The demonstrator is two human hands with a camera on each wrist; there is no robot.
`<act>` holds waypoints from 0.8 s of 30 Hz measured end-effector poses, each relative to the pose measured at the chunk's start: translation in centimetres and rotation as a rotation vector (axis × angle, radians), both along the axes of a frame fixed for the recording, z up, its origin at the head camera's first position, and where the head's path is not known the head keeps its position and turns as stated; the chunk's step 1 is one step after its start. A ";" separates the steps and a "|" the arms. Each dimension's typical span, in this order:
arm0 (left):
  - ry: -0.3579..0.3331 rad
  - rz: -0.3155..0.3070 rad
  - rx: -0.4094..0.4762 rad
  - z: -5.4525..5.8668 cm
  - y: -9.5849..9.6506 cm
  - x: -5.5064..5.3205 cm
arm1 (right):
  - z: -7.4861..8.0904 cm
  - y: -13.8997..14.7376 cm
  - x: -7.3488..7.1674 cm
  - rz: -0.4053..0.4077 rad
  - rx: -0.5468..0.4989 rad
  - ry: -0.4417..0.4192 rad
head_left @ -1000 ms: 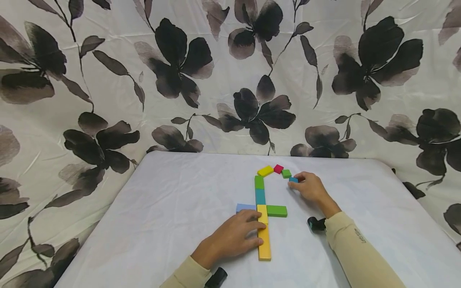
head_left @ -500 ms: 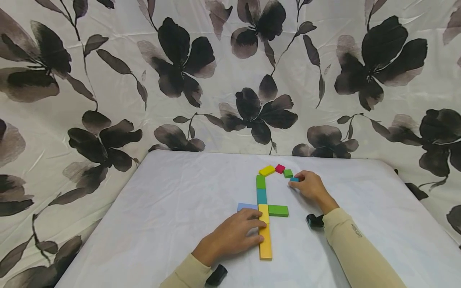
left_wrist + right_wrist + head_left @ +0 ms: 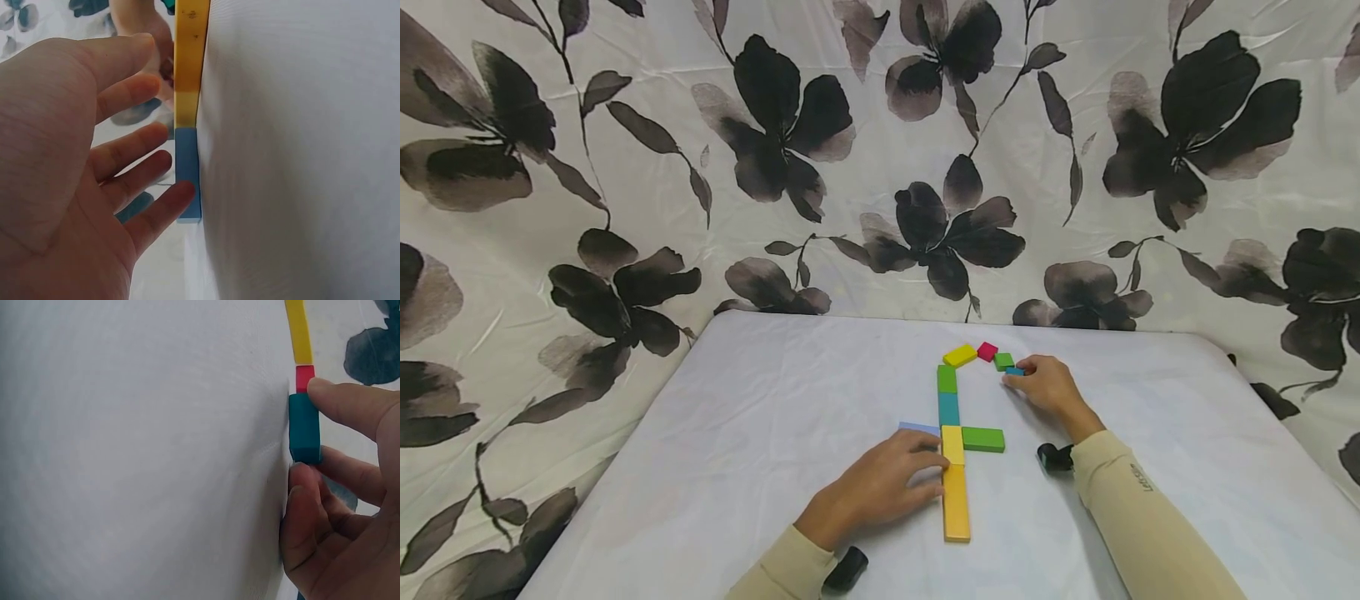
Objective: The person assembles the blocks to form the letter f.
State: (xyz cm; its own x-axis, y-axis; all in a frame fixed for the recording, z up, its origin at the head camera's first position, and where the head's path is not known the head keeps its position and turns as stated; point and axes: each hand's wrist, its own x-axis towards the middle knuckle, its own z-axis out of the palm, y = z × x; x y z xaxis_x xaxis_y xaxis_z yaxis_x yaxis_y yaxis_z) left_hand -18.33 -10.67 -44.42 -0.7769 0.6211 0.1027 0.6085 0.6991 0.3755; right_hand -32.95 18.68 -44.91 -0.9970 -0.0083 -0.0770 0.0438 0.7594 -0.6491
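Observation:
My right hand point(image 3: 1049, 389) pinches a small blue block point(image 3: 1014, 372) between thumb and fingers, close beside a small green block point(image 3: 1003, 362). In the right wrist view the pinched block point(image 3: 304, 425) looks teal, its side face toward the camera. My left hand point(image 3: 882, 477) lies with loosely bent fingers point(image 3: 156, 215), its fingertips right at the left edge of the long yellow block point(image 3: 956, 504) and the shorter yellow block point(image 3: 952, 446). It partly hides a light blue block point(image 3: 919, 427), which shows beyond the fingers in the left wrist view.
Above the yellow blocks run a teal block point(image 3: 949, 409) and a green one point(image 3: 947, 379), then a tilted yellow block point(image 3: 960, 355) and a red block point(image 3: 987, 352). A longer green block point(image 3: 983, 439) extends rightward. A floral cloth point(image 3: 850, 167) hangs behind the white table point(image 3: 760, 383).
The pinched blue block has shifted slightly toward the small green block. My left hand has drawn a little left, its fingertips covering less of the yellow blocks. The head view has drifted slightly.

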 end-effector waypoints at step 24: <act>-0.004 0.071 -0.017 0.4 -1.8 -0.3 | 0.0 -0.2 0.3 -0.045 -0.007 -0.007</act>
